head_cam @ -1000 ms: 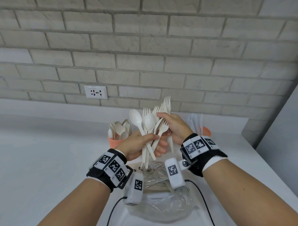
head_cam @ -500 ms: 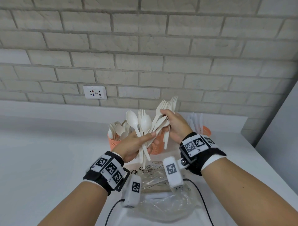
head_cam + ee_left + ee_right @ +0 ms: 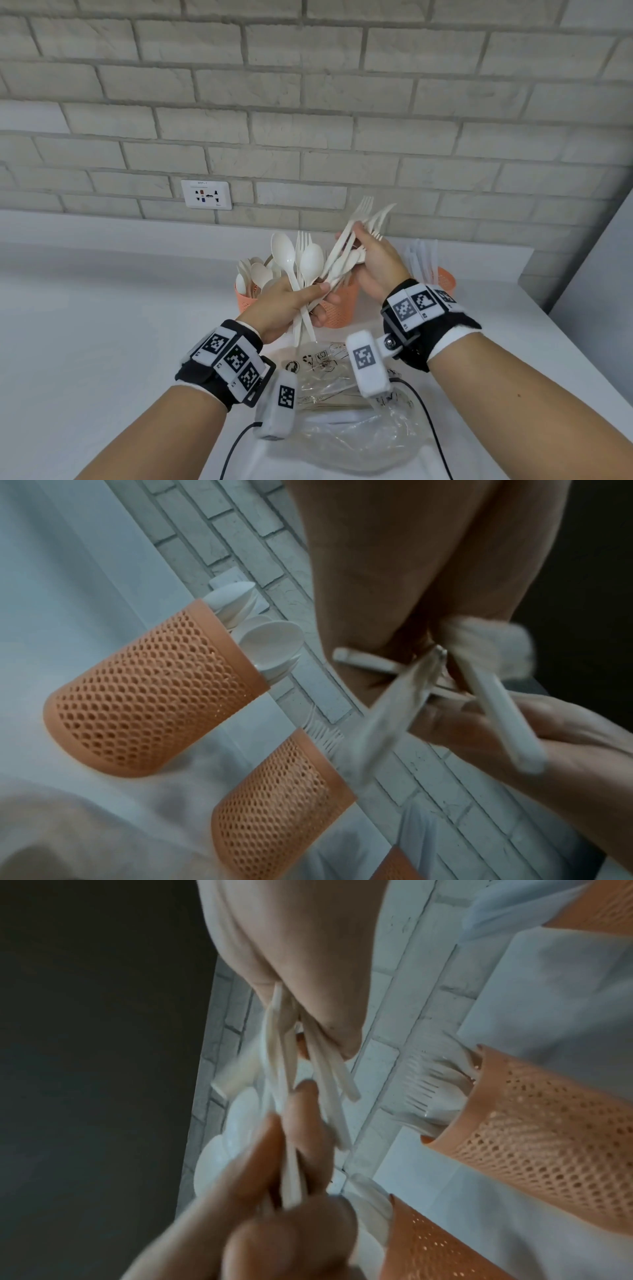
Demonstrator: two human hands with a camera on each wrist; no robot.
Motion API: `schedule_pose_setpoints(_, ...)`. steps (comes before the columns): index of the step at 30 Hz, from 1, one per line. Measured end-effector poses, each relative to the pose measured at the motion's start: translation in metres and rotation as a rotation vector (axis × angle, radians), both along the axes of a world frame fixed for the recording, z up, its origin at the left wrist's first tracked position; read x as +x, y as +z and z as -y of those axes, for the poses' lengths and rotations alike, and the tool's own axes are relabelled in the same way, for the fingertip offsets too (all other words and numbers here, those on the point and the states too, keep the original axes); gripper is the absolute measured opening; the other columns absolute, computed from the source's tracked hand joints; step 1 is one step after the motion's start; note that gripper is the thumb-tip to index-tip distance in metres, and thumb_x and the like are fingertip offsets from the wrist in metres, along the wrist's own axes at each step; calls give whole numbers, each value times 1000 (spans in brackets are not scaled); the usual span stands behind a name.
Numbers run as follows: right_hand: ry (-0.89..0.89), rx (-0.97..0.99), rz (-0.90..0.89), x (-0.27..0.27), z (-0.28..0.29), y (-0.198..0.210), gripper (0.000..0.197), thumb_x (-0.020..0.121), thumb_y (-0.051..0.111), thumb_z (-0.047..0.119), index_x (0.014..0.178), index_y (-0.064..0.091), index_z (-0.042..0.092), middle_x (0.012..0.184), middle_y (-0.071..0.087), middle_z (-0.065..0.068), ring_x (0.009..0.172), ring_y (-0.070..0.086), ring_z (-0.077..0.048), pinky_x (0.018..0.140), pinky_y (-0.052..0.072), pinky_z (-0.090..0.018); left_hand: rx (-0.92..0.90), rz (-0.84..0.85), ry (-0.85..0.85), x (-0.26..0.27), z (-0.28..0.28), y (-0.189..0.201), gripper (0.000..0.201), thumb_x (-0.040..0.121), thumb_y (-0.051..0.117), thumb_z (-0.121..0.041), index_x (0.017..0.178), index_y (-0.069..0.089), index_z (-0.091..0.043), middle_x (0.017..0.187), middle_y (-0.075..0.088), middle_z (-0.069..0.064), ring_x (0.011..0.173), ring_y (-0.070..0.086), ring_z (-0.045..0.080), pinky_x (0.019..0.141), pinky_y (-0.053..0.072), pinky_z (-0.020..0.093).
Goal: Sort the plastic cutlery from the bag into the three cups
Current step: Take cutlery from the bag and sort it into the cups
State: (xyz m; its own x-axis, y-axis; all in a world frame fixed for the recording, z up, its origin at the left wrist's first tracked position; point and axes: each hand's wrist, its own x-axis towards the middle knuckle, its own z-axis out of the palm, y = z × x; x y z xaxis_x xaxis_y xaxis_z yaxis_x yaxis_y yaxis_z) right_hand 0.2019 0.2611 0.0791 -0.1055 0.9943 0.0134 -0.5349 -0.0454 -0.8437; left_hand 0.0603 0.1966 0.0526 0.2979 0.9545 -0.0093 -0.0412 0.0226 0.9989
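Left hand grips a mixed bunch of spoons and forks by the handles, above the cups. Right hand pinches several forks by their necks. Light, stiff, slick plastic, so mid-handle looks the safest hold. The bag lies below; its contents are hard to make out.
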Motion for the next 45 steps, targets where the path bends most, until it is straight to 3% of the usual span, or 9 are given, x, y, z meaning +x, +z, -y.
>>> schedule_pose_setpoints(4, -41, 61, -52, 4, -5, 9, 17, 99, 40, 16, 98, 49, 3, 76, 64, -12, 57, 68, -16, 58, 59, -30, 19, 8, 16, -10, -4, -3, 13, 94, 49, -10, 100, 56, -1, 67, 69, 2, 41, 53, 11, 41, 44, 20)
schedule_pose_setpoints(9, -163, 79, -101, 18, -20, 16, 16, 97, 42, 9, 82, 41, 14, 48, 48, -1, 36, 44, -9, 44, 47, -22, 18, -64, 68, -28, -11, -10, 21, 93, 51, -14, 79, 65, -6, 55, 61, 0, 39, 47, 13, 41, 40, 24)
schedule_pose_setpoints(12, -181, 105, -66, 21, -26, 16, 16, 96, 43, 2, 93, 40, 18, 57, 46, -4, 39, 44, -10, 44, 42, -23, 13, -13, 103, -32, -16, -16, 17, 92, 52, -14, 94, 64, -1, 67, 62, 5, 41, 45, 12, 46, 41, 27)
schedule_pose_setpoints(18, -317, 216, 265, 26, -48, 14, 34, 95, 44, 1, 126, 34, 10, 83, 47, -3, 49, 60, -9, 53, 55, -25, -14, 124, 234, -34, -23, -19, 15, 94, 50, -10, 102, 61, -6, 71, 61, 3, 41, 45, 9, 44, 44, 22)
schedule_pose_setpoints(22, -427, 246, 501, 15, -63, 5, 53, 93, 42, 0, 141, 23, 12, 82, 50, 0, 51, 57, -5, 55, 54, -20, 5, 173, 259, -32, -28, -18, 15, 95, 48, -10, 104, 60, -7, 69, 61, 2, 41, 45, 9, 44, 45, 22)
schedule_pose_setpoints(29, -321, 281, 802, -7, -75, -34, 36, 86, 53, 2, 120, 43, 7, 100, 53, -6, 89, 53, -18, 81, 44, -30, 60, 198, 279, -31, -37, -18, 15, 95, 47, -9, 101, 61, -10, 66, 63, -1, 42, 46, 10, 45, 45, 22)
schedule_pose_setpoints(36, -213, 319, 872, -16, -74, -52, 10, 94, 44, 9, 96, 49, 16, 99, 51, 1, 88, 51, -14, 80, 38, -25, 78, 169, 286, -34, -43, -27, 15, 95, 49, -10, 103, 61, -11, 66, 64, -4, 43, 47, 10, 48, 45, 21)
schedule_pose_setpoints(42, -65, 504, 1289, -17, -69, -52, 35, 100, 28, 16, 121, 55, 9, 132, 45, -10, 127, 31, -25, 104, 23, -28, 99, 173, 277, -35, -42, -27, 13, 94, 50, -10, 98, 62, -9, 65, 62, -2, 43, 46, 8, 48, 45, 20)
schedule_pose_setpoints(45, -46, 548, 1231, -16, -62, -47, 37, 101, 31, 23, 135, 43, 15, 143, 37, -6, 136, 25, -21, 107, 16, -24, 105, 217, 255, -35, -42, -25, 13, 94, 49, -9, 97, 61, -7, 61, 59, -3, 43, 44, 8, 46, 43, 20)
